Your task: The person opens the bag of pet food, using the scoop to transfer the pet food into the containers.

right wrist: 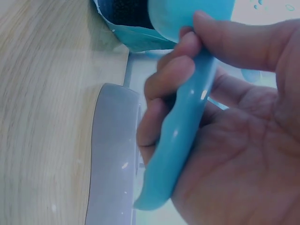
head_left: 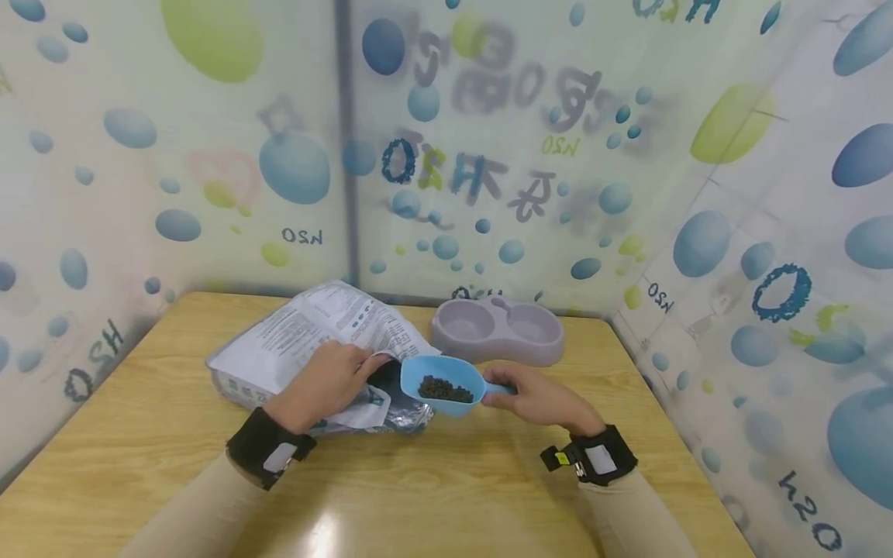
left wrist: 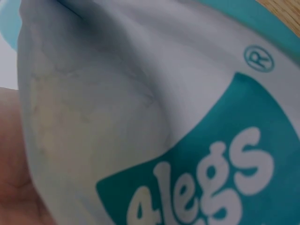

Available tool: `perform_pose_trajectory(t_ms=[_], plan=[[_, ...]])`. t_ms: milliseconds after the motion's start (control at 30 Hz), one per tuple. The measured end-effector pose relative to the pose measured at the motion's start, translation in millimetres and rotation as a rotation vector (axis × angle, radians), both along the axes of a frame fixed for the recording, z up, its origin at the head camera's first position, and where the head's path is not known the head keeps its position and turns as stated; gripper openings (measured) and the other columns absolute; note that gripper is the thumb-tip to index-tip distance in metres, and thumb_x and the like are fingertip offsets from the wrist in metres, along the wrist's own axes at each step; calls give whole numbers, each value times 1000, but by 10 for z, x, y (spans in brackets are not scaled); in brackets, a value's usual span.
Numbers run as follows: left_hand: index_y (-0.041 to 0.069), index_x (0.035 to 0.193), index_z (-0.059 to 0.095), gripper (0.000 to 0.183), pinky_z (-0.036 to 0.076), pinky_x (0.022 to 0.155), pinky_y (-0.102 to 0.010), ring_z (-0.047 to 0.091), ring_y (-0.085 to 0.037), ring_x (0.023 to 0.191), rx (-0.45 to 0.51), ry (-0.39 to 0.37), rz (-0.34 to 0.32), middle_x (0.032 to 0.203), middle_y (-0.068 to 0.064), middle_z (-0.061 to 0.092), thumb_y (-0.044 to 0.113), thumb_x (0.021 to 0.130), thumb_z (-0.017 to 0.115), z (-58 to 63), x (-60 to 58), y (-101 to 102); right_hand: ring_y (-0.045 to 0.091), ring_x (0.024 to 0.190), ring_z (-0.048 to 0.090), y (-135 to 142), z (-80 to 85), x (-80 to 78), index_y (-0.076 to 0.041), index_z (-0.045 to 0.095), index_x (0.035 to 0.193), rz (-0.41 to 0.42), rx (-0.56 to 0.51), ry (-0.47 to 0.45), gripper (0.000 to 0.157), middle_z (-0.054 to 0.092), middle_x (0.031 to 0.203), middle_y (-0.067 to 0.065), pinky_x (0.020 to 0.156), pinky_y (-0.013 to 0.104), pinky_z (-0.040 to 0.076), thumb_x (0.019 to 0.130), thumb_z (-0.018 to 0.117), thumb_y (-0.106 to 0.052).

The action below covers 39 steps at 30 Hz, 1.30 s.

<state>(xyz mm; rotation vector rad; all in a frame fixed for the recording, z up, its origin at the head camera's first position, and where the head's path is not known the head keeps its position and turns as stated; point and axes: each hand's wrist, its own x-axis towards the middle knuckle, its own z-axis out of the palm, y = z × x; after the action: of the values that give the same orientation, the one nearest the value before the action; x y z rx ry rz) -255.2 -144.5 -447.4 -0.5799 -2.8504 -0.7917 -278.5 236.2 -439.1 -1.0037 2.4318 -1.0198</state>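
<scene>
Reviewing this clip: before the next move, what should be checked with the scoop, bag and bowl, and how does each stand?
1. Right hand grips the scoop handle: ok.
2. Blue scoop holds brown pellets: ok.
3. Left hand holds the edge of the bag at its opening: ok.
4. Scoop clear of the bag: cannot tell; they overlap in the head view.
5. Double bowl upright: ok.
6. Scoop above the bowl: not ok.

- Back wall: pale, blue and green bubbles, scattered lettering.
- Right wall: bubbles again, from here.
- Table: light wood grain, bright glare.
</scene>
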Motion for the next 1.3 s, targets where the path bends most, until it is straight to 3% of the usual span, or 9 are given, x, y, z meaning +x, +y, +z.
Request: perform_pose_trajectory(t_ms=[100, 200, 367, 600, 933, 1300], plan=[[20, 77, 64, 51, 36, 60, -26, 47, -11, 56, 4, -3, 0, 62, 7, 40, 36, 125, 57, 4, -4, 1, 14, 104, 65, -6, -1, -9, -8, 76, 137, -12, -37, 7, 21, 81, 126, 10, 93, 29, 52, 118, 69, -14], [19, 74, 60, 53, 35, 60, -25, 45, -11, 56, 1, 4, 3, 63, 7, 39, 36, 125, 57, 5, -3, 8, 16, 101, 64, -15, -6, -21, -7, 77, 134, -42, -62, 27, 19, 79, 121, 8, 91, 29, 52, 117, 70, -12], [21, 70, 53, 57, 35, 59, -26, 42, -9, 55, 7, 19, -1, 61, 9, 38, 35, 124, 58, -4, 18, 13, 16, 92, 57, -20, -39, -43, -10, 75, 115, -107, -68, 77, 4, 68, 105, 3, 86, 32, 47, 116, 72, -12], [22, 69, 51, 58, 35, 59, -26, 41, -9, 55, 4, 15, -4, 61, 9, 36, 36, 124, 58, -18, 20, 10, 16, 84, 51, -17, -85, -76, -9, 72, 110, -173, -78, 100, 8, 58, 95, 2, 82, 32, 43, 116, 71, -13], [21, 71, 54, 56, 35, 58, -25, 42, -9, 55, 1, 16, 2, 61, 8, 39, 36, 124, 58, -11, 6, 6, 19, 91, 57, -17, -52, -89, -4, 77, 117, -210, -100, 132, 9, 68, 101, 5, 85, 32, 47, 116, 72, -12], [20, 71, 55, 55, 34, 58, -26, 42, -10, 54, 5, 12, 7, 61, 8, 39, 35, 124, 59, -6, 26, 16, 22, 104, 65, 12, -42, -109, -4, 76, 133, -305, -64, 155, 19, 80, 121, 12, 93, 37, 53, 117, 70, -13]])
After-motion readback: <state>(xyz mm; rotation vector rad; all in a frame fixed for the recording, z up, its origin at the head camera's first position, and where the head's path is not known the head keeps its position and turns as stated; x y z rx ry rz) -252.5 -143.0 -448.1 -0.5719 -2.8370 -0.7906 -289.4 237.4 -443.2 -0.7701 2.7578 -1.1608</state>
